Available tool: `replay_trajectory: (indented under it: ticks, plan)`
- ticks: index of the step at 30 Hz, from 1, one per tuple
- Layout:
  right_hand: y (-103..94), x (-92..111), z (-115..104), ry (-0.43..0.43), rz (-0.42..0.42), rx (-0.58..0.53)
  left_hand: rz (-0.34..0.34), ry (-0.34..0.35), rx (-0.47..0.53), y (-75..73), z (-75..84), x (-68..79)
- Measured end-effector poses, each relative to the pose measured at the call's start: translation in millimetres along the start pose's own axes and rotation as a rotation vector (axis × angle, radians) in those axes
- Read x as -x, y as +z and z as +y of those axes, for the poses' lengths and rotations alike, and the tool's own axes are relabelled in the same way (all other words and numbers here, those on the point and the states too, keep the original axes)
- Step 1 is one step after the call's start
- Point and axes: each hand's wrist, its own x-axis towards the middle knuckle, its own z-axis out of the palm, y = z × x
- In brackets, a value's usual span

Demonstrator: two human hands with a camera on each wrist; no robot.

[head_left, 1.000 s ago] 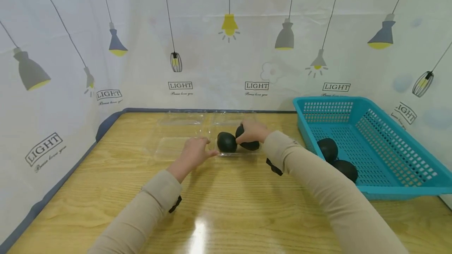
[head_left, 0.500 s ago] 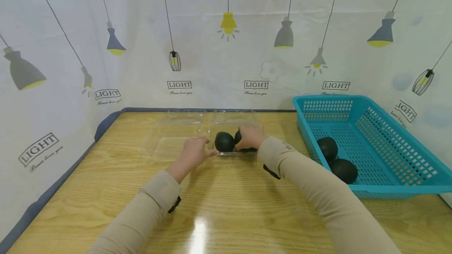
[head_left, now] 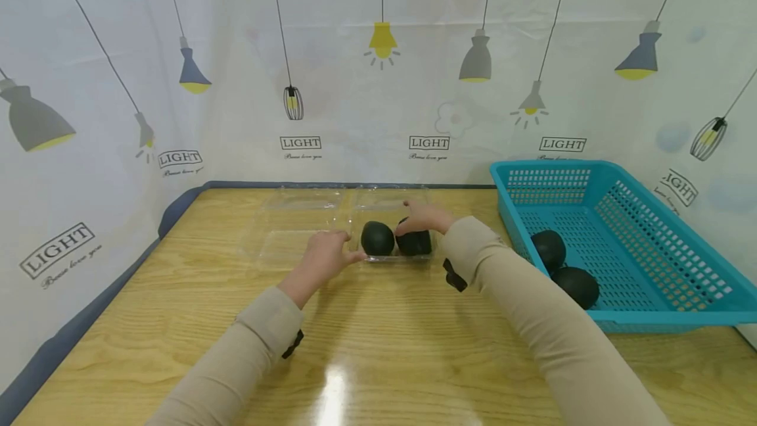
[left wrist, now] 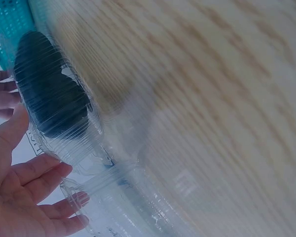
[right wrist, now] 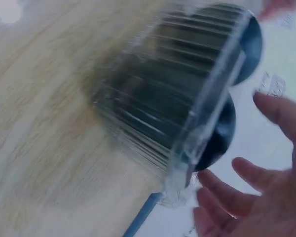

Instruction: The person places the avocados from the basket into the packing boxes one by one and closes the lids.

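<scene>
Two dark avocados sit side by side at the near end of the right clear plastic clamshell (head_left: 393,197): the left avocado (head_left: 377,239) and the right avocado (head_left: 416,244). My right hand (head_left: 427,217) is over the right one with fingers spread. In the right wrist view gaps show between most of its fingers (right wrist: 274,177) and the fruit, with one fingertip right beside it. My left hand (head_left: 324,256) has its thumb and relaxed fingers at the near rim, where the second clamshell (head_left: 284,246) adjoins. Ribbed plastic walls show in the left wrist view.
To the right stands a turquoise perforated basket (head_left: 662,321) with two more avocados (head_left: 575,286) near its left wall. Behind the wooden table (head_left: 378,360) hangs a white cloth backdrop (head_left: 236,51) printed with lamps.
My right hand has pressed down over the right avocado, then loosened its grip and lifted slightly, leaving the fruit in the clamshell. My left hand stays at the rim.
</scene>
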Motion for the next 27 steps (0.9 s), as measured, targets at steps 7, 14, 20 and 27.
replay_trajectory:
  ticks: [7, 14, 20, 27]
  plan:
    - [-26.2, 33, -11, 0.133, 0.295, -0.251, 0.011, 0.020, 0.015, -0.5, -0.4, 1.8]
    - [-22.5, 29, 7, 0.235, 0.298, -0.579, 0.002, 0.015, 0.023, -1.1, -0.2, 1.6]
    - [-20.4, 31, 11, 0.240, 0.148, -0.792, 0.002, 0.012, 0.039, -0.9, -1.0, 1.9]
    - [3.1, -12, 56, 0.158, 0.101, -0.922, 0.013, 0.025, 0.058, -0.7, -2.6, 2.4]
